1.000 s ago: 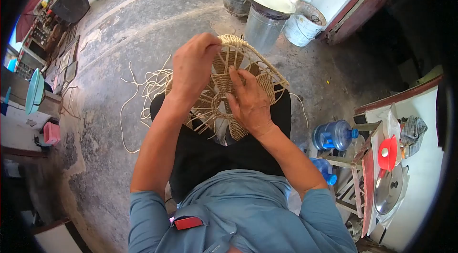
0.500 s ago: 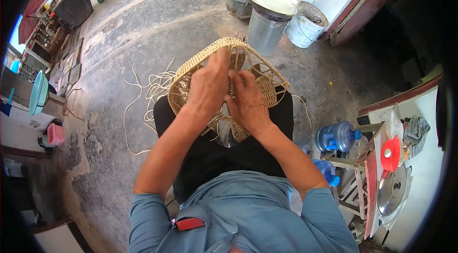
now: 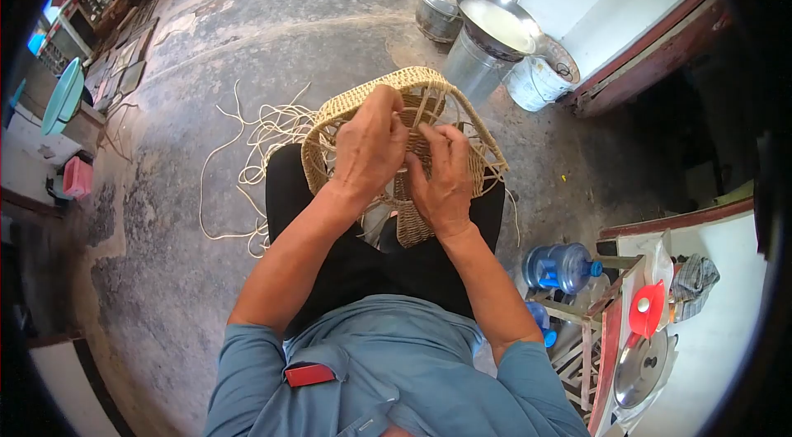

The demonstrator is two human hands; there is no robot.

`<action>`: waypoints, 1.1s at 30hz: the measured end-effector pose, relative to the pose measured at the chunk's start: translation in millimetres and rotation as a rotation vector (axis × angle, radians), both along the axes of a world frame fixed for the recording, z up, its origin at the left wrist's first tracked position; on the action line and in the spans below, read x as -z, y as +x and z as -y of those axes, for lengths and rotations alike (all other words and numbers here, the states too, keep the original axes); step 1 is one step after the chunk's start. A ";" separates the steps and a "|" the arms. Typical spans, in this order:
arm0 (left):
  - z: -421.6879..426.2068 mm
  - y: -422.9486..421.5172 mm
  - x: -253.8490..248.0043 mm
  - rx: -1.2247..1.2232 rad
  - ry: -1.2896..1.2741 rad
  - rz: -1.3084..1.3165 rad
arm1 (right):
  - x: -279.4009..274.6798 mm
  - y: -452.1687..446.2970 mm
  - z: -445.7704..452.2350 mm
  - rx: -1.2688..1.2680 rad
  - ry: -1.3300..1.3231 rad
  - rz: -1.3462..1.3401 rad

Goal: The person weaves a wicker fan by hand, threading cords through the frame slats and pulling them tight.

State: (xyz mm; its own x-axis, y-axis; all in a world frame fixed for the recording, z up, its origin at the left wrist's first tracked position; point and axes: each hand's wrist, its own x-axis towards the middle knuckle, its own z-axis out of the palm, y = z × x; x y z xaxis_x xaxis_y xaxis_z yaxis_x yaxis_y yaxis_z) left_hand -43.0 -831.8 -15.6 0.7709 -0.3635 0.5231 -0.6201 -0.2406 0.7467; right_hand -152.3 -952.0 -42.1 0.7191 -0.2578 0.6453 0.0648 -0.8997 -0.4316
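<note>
A woven straw-coloured basket [image 3: 388,81] with an open-work side rests in my lap, tilted, its rim toward the far side. Inside its near part my left hand [image 3: 371,144] is closed, fingers curled just below the rim; what they pinch is hidden. Close beside it, my right hand [image 3: 445,177] has its fingers bent, thumb and fingertips drawn together at a pale cord [image 3: 426,99] that runs down from the rim. My hands cover much of the basket's middle. Loose cord [image 3: 276,128] trails in coils onto the floor at the left.
Beyond the basket, a wok [image 3: 497,25] of pale liquid sits on a metal drum [image 3: 472,68], beside a lidded pot [image 3: 437,12] and a white bucket [image 3: 538,82]. Water bottles [image 3: 561,268] and a wooden rack [image 3: 594,313] stand at right. A pink container [image 3: 77,178] is at left.
The view has shifted. My right hand's fingers have lifted and bent more, and a cord strand now shows between the rim and them. My left hand stays close to the rim.
</note>
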 end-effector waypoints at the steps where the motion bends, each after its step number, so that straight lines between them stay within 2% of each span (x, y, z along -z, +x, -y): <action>1: -5.2 0.8 0.1 -0.036 0.000 0.024 | -2.9 -0.2 -2.9 0.026 0.010 0.029; 6: -59.5 29.7 0.7 -0.199 0.138 0.120 | -4.9 20.7 -3.9 0.034 -0.021 0.013; 8: -99.6 61.4 6.7 -0.297 0.142 0.230 | -3.0 30.0 -6.4 0.041 -0.006 0.016; 9: -126.1 74.2 0.9 -0.354 0.194 0.194 | -1.4 34.1 -7.7 0.042 -0.003 0.023; 14: -318.7 158.9 3.1 -0.534 0.218 0.167 | -5.5 41.9 -12.0 0.056 0.063 0.031; 15: -361.0 165.8 6.8 -0.649 0.255 0.146 | -5.8 42.7 -12.3 0.059 0.078 0.037; 17: -450.4 178.0 21.6 -0.710 0.175 0.024 | -8.0 42.8 -14.9 0.061 0.112 0.039; 18: -511.4 191.6 41.5 -0.722 0.206 0.049 | -11.2 42.0 -16.1 0.059 0.130 0.034; 24: -670.0 124.3 54.7 -0.842 -0.035 -0.201 | -13.3 48.7 -16.2 0.034 0.163 -0.011; 26: -707.8 96.9 57.1 -1.025 -0.047 -0.251 | -14.7 51.1 -15.8 0.017 0.151 -0.007; 28: -741.8 64.9 66.6 -1.160 -0.240 -0.237 | -18.5 53.3 -15.5 0.015 0.143 -0.012; 31: -793.7 22.5 74.2 -1.556 0.154 -0.351 | -9.7 59.0 -14.7 0.040 0.120 0.028; 33: -782.0 4.1 84.4 -1.554 0.291 -0.603 | -12.0 61.9 -16.8 0.066 0.035 0.099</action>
State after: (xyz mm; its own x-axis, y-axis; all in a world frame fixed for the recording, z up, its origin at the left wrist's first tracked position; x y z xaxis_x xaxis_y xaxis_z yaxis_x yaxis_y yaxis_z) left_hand -38.9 -49.8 -100.0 0.5163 0.8506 0.0993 0.6537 -0.4663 0.5960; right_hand -90.3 -935.3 -30.0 0.6330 -0.3262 0.7020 0.0492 -0.8881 -0.4571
